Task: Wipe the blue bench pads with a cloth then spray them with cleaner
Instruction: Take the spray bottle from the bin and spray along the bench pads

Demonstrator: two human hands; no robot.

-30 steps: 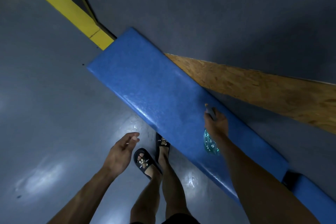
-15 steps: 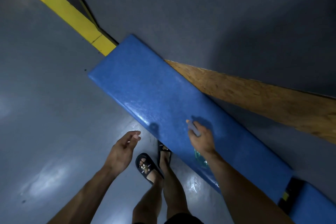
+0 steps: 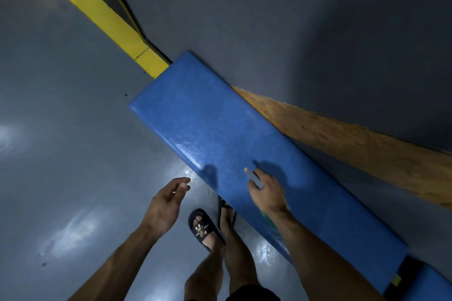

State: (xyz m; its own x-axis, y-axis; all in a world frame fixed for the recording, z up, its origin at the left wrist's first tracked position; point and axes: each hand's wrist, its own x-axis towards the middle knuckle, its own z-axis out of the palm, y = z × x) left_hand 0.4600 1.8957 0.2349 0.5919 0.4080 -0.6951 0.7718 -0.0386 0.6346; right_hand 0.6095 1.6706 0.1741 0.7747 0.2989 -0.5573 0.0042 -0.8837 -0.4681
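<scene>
The spraying step looks underway: the right hand (image 3: 267,193) grips the spray bottle (image 3: 254,177) over the blue pad (image 3: 220,134); the left hand (image 3: 165,203) hangs open. Next, probably, the unsprayed far end.

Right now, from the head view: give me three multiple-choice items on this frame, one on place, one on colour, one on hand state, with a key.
1. Where is the spray bottle?
A. on the floor
B. in the right hand, over the blue bench pad
C. on the wooden board

2. What colour is the strip running from the pad's far end?
A. yellow
B. red
C. white

3. How is the left hand?
A. gripping a cloth
B. pressing the pad
C. open, holding nothing

Key: B, its nozzle juts from the right hand above the pad; A, the strip is plainly yellow; C, its fingers are relaxed over the floor.
</scene>
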